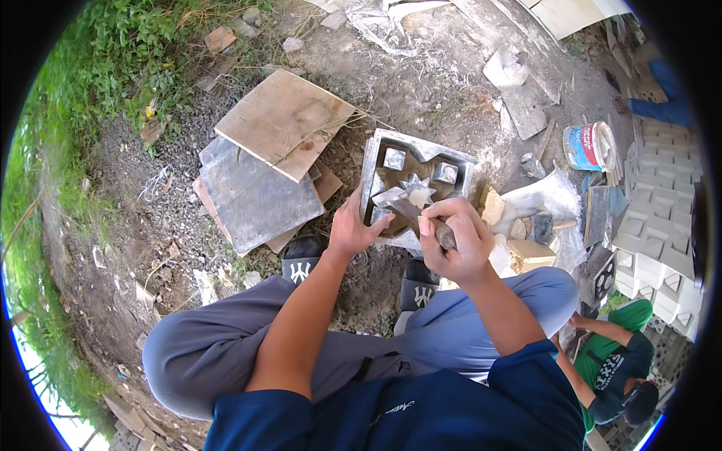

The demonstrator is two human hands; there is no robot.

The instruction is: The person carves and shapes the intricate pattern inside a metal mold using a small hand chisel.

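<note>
A square grey metal mould (468,165) lies on the ground in front of my feet. Inside its frame are square raised blocks and a star-shaped piece (418,192) at the centre. My left hand (359,225) grips the mould's near left side, with the thumb reaching over the rim toward a block. In my right hand (459,233) is a wooden-handled tool (445,237), tilted, its far end down in the mould beside the star. The fingers partly hide this tool, and I cannot make out the exact shape of its tip.
Flat boards (286,124) and a grey slab (263,195) lie stacked at left. A paint bucket (590,146), a white sack (545,197) and broken pieces lie at right. Stacked pale blocks (658,195) line the right side, where another person (613,361) sits. Grass (98,90) grows far left.
</note>
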